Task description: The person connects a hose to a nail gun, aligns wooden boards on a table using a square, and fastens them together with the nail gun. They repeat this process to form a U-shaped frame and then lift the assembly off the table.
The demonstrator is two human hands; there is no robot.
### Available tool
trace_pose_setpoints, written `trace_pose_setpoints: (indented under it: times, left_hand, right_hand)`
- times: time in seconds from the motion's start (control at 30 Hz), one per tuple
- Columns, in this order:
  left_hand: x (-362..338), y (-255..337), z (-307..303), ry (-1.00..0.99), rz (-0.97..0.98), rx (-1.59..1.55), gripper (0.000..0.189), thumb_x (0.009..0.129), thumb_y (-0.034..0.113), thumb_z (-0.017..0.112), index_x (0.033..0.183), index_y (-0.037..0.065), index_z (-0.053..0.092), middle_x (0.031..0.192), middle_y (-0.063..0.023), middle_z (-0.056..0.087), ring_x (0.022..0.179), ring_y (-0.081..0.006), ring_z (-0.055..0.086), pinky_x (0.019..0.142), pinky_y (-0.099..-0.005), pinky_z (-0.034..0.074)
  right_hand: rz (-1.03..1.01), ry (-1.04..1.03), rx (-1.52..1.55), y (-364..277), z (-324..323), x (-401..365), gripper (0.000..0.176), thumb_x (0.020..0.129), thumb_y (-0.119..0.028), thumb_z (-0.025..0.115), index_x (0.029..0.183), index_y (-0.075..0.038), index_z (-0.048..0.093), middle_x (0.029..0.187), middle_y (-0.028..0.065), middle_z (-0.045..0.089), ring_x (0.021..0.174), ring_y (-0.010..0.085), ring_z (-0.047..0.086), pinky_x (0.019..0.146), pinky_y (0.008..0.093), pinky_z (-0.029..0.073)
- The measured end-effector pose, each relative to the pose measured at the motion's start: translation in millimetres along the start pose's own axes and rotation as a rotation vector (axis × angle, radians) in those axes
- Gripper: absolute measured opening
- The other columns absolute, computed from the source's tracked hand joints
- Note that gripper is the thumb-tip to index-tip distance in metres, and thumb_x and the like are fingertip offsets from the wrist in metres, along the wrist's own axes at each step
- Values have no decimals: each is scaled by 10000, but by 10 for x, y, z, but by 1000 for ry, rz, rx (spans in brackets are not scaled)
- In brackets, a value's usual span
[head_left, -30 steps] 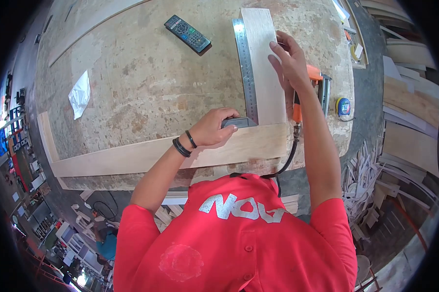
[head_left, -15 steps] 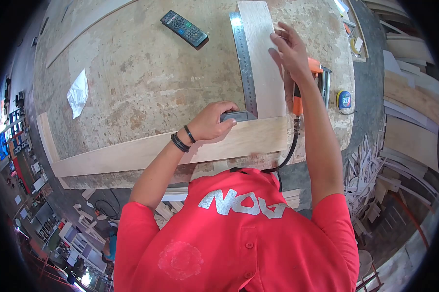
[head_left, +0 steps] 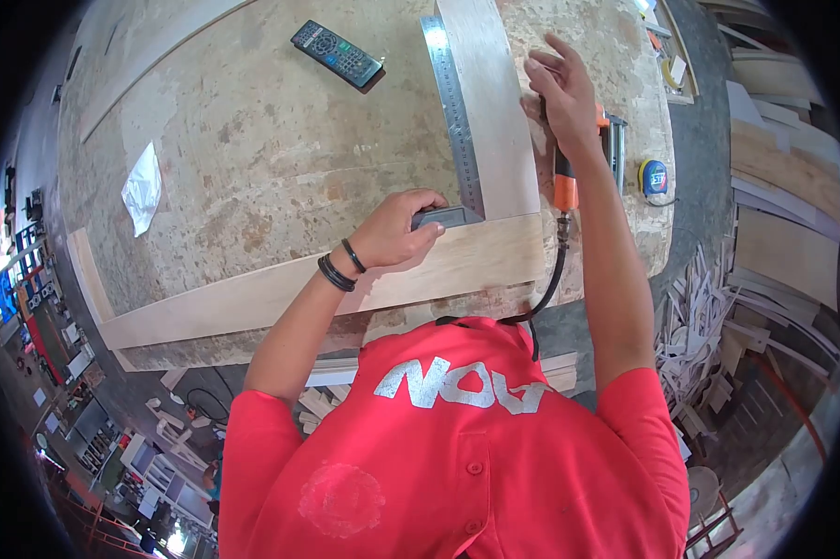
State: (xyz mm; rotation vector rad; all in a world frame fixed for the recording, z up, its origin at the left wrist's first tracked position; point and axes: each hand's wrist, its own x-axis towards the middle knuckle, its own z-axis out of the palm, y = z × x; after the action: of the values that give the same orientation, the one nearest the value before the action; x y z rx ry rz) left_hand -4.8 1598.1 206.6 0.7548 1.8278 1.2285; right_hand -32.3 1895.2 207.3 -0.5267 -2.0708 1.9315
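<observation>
My left hand [head_left: 387, 233] grips the dark handle of a try square [head_left: 453, 116], the handle against the upper edge of a long wooden board [head_left: 345, 279]. The metal blade points away from me, along the left edge of a second, pale board [head_left: 496, 116]. That board meets the long one near its right end, at roughly a right angle. Just right of the pale board, my right hand [head_left: 571, 102] is raised, fingers loosely bent and apart, with nothing in it. Beneath my right wrist lies an orange nail gun [head_left: 565, 191], partly hidden, with a black hose.
A remote control [head_left: 338, 56] lies on the worn worktable [head_left: 252, 168], with a crumpled white piece [head_left: 142, 191] to its lower left. A blue tape measure [head_left: 654, 178] is near the right edge. Wood offcuts [head_left: 695, 326] are piled on the floor at right.
My right hand has come away from the pale board's right edge and sits slightly higher and further right. My left hand still grips the try square. The whole view has shifted slightly.
</observation>
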Motion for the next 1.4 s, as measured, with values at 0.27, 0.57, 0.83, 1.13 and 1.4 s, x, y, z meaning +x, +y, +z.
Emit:
trace_pose_setpoints:
  times: [0.27,0.57,0.83,1.13,1.4]
  left_hand:
    - [12,13,1,-2,-2,-14,258,821,87,658,1044,-36,616,894,-139,641,808,-207,595,778,-318,485]
    - [7,32,14,2,-11,-22,245,828,77,659,1043,-32,616,901,-125,640,810,-193,592,774,-315,485]
    - [1,25,8,11,-25,-9,244,831,94,663,1039,-26,621,883,-113,634,794,-172,579,751,-305,480]
    - [17,16,-12,-4,-26,8,257,830,123,675,1037,-23,628,843,-117,631,761,-168,559,726,-300,470]
    - [29,17,-8,2,-17,82,282,824,118,684,1057,-33,632,892,-138,657,800,-197,596,765,-305,486]
  right_hand:
    - [77,-141,-383,-14,-538,-1337,499,819,-117,736,1279,-20,567,1031,73,632,864,164,613,745,288,512]
    - [-78,-535,-947,-387,-557,-1984,1016,588,-314,896,1454,-112,406,1459,170,363,1299,383,418,1062,476,393]
    - [-195,-610,-1001,-299,-595,-1914,1015,578,-391,884,1435,-89,433,1444,167,383,1270,385,443,1068,485,387]
    - [-260,-597,-1005,-301,-596,-1889,1012,575,-433,875,1421,-71,452,1370,167,445,1211,372,495,1059,531,383]
    - [-307,-596,-990,-264,-620,-1871,993,544,-412,881,1391,-68,493,1350,161,457,1179,369,510,1042,516,395]
